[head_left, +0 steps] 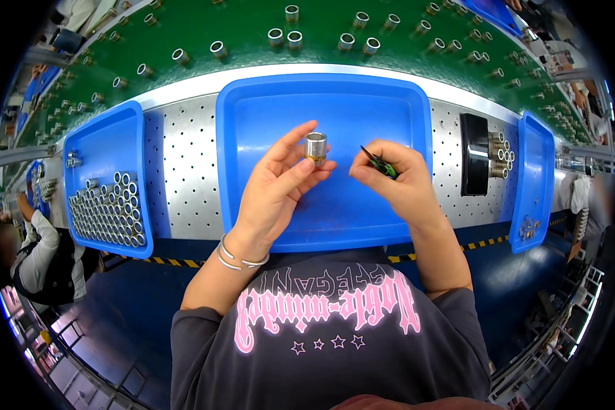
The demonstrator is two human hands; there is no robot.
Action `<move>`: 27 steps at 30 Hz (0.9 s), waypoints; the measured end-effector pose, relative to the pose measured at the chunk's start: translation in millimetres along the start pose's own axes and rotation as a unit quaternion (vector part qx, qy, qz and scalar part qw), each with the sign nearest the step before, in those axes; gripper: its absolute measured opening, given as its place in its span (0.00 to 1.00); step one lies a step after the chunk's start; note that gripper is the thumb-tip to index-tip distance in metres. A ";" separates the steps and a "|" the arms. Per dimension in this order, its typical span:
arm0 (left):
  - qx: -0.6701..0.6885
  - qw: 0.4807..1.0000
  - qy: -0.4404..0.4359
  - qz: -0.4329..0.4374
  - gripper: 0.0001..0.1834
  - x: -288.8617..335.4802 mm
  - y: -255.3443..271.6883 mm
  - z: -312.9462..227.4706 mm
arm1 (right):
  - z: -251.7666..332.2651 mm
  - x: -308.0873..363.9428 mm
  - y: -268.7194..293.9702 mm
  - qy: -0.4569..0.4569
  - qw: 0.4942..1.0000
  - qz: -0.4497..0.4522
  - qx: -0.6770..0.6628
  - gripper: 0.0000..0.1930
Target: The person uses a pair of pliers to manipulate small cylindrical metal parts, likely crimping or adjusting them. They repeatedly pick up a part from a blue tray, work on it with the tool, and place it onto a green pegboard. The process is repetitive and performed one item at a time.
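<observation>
My left hand (280, 179) pinches a short silver metal sleeve (315, 145) upright between thumb and fingers, its open end facing up. A brownish-yellow band shows near the sleeve's lower end. In my right hand (398, 179) is a small tool with a green and black handle (383, 166) and a dark pointed tip; the fingers hide the rest, so its kind cannot be made out. The tip is apart from the sleeve. Both hands are above a large blue tray (321, 236), whose visible floor holds no parts.
At left, a blue tray (145, 205) holds rows of similar sleeves. A black box (474, 154) and several sleeves (502, 154) lie at right, beside another blue tray (536, 184). Beyond runs a green conveyor (246, 20) with scattered sleeves. Another person (44, 256) sits at far left.
</observation>
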State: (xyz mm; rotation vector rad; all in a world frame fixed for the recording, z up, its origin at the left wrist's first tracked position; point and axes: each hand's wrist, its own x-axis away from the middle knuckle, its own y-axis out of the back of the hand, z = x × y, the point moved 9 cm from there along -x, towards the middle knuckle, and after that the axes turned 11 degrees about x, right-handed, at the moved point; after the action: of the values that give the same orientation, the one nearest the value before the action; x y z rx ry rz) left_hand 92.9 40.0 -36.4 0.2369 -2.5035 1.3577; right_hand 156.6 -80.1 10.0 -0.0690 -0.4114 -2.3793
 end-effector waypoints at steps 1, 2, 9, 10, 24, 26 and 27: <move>0.009 1.000 0.000 0.002 0.26 0.1 -0.4 0.1 | -1.8 1.7 2.2 0.001 1.000 -0.007 0.000 0.03; 0.018 1.000 0.000 0.004 0.26 0.2 -0.8 0.1 | -3.3 3.0 4.4 0.002 1.000 -0.014 0.000 0.03; 0.003 1.000 -0.010 -0.002 0.23 -0.4 -0.5 0.8 | -3.1 8.2 3.3 -0.006 0.999 0.003 0.052 0.04; -0.008 1.000 -0.013 -0.003 0.23 0.1 -0.5 -0.4 | -3.7 8.5 3.1 -0.004 0.998 0.004 0.061 0.04; -0.226 0.967 -0.085 0.084 0.29 8.3 -24.7 2.1 | 12.3 -17.7 5.5 0.067 0.987 0.016 0.148 0.07; -0.201 0.975 -0.062 0.076 0.28 9.5 -20.7 1.9 | 18.5 -17.5 12.6 0.066 0.977 -0.013 0.201 0.06; -0.192 0.977 -0.056 0.070 0.28 9.1 -19.1 0.2 | 20.6 -16.9 13.2 0.072 0.979 -0.018 0.192 0.05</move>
State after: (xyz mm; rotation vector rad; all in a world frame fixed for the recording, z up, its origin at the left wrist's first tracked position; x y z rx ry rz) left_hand 89.4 29.3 -18.5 0.0549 -2.8582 0.8962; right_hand 176.6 -72.0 30.4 0.2887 -0.7959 -2.2787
